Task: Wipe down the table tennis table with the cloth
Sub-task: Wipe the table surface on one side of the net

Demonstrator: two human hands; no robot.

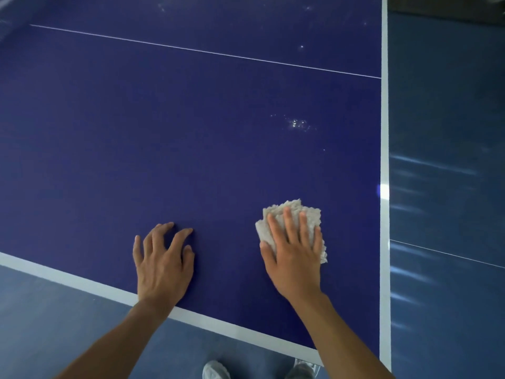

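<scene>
Across most of the frame lies the dark-blue table [164, 132], white-edged, over blue floor [445, 105]. Lower right, the right hand [293, 255] presses flat fingers on the crumpled cloth [289, 212] — the left hand [162, 258] rests spread beside it.

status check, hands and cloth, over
Right hand flat on crumpled off-white cloth, pressing it to dark blue table tennis table. Left hand rests on table, holds nothing. White specks ahead of cloth, nothing blocking.

Crumpled off-white cloth [311, 214] on dark-blue, white-edged table tennis table [164, 132], near its corner
</scene>
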